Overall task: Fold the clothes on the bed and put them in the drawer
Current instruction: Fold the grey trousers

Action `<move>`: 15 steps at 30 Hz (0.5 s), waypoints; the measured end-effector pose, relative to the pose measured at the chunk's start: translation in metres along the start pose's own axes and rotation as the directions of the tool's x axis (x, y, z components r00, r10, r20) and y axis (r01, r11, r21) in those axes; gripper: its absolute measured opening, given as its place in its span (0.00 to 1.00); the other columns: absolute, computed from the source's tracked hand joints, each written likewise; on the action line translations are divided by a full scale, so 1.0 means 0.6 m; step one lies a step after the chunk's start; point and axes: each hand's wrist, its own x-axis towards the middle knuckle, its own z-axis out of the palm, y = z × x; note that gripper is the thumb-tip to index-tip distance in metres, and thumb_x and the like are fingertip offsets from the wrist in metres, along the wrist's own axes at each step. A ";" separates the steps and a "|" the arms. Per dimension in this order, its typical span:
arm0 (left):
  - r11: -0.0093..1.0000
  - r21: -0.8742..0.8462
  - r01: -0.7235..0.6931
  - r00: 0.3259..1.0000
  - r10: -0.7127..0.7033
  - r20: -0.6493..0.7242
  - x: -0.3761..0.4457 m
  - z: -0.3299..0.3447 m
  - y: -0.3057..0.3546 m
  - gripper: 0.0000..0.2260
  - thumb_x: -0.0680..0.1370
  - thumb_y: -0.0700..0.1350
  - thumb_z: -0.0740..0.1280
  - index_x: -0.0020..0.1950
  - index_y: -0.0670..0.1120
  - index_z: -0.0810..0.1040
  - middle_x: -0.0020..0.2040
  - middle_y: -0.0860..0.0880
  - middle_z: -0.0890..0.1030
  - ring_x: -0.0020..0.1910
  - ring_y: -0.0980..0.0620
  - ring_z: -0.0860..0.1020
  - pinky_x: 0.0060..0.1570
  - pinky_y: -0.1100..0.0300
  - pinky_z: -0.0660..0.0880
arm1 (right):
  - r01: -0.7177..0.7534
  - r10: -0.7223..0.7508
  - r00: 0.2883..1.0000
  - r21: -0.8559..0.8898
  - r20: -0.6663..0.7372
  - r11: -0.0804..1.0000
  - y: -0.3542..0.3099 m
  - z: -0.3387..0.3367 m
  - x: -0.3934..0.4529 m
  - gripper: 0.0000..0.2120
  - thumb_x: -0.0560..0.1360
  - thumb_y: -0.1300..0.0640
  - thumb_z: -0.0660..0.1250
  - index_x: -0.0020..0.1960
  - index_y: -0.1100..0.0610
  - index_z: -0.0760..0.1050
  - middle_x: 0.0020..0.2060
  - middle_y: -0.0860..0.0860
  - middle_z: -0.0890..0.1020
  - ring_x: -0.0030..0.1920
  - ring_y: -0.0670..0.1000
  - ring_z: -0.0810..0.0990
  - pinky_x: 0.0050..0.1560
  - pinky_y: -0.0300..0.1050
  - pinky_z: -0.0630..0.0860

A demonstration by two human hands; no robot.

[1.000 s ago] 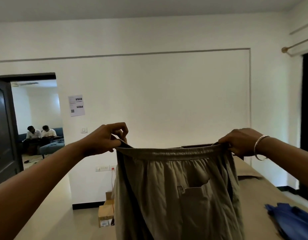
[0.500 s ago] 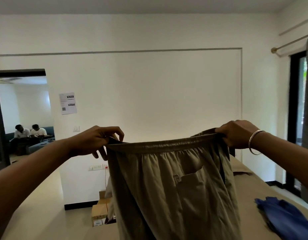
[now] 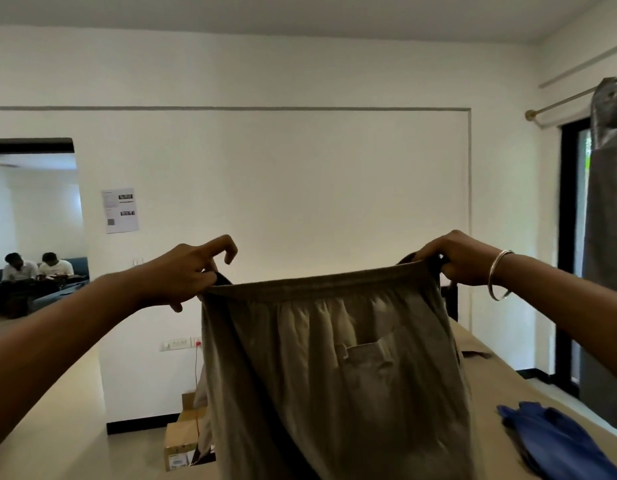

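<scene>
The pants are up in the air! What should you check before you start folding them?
1. Left hand holds one end of the waistband: ok, it pinches the corner.
2. Right hand holds the other end: ok, fingers curled round it.
3. Waistband pulled straight between the hands: ok, it runs nearly level.
4. Olive pants hang flat: not ok, the fabric is wrinkled below the band.
5. Legs hang free and untwisted: cannot tell, they run out of the picture.
6. Room on the bed to lay them down: cannot tell; a blue garment lies at the right, and the pants hide the rest.
</scene>
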 end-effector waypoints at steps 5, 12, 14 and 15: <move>0.943 -0.149 0.298 0.954 -0.292 0.064 0.023 0.005 -0.008 0.09 0.74 0.39 0.69 0.49 0.48 0.71 0.38 0.41 0.82 0.35 0.46 0.82 0.30 0.55 0.79 | 0.060 -0.056 0.989 -0.025 0.139 0.998 0.004 -0.009 0.001 0.07 0.64 0.47 0.64 0.33 0.43 0.80 0.35 0.49 0.85 0.38 0.51 0.81 0.42 0.49 0.78; 0.908 -0.188 0.374 0.919 -0.390 -0.056 0.035 0.065 -0.010 0.06 0.73 0.34 0.67 0.45 0.45 0.76 0.43 0.40 0.81 0.34 0.43 0.82 0.29 0.56 0.80 | 0.112 0.018 0.958 -0.433 0.285 0.894 -0.010 0.005 0.000 0.21 0.78 0.40 0.61 0.35 0.52 0.77 0.30 0.50 0.79 0.34 0.50 0.77 0.41 0.50 0.76; 0.923 -0.129 0.362 0.930 -0.368 -0.025 0.045 0.076 0.001 0.12 0.75 0.33 0.59 0.43 0.46 0.79 0.44 0.40 0.80 0.36 0.41 0.81 0.31 0.52 0.82 | 0.144 0.072 0.936 -0.561 0.345 0.815 -0.024 0.013 -0.001 0.20 0.79 0.43 0.59 0.38 0.55 0.77 0.30 0.49 0.75 0.35 0.53 0.76 0.39 0.48 0.76; 0.923 -0.076 0.378 0.926 -0.378 0.020 0.050 0.080 0.006 0.15 0.75 0.32 0.57 0.44 0.45 0.82 0.44 0.39 0.81 0.37 0.40 0.82 0.33 0.50 0.83 | 0.153 0.093 0.930 -0.604 0.356 0.782 -0.030 0.015 -0.001 0.19 0.79 0.44 0.58 0.38 0.55 0.75 0.30 0.49 0.71 0.35 0.54 0.75 0.36 0.46 0.73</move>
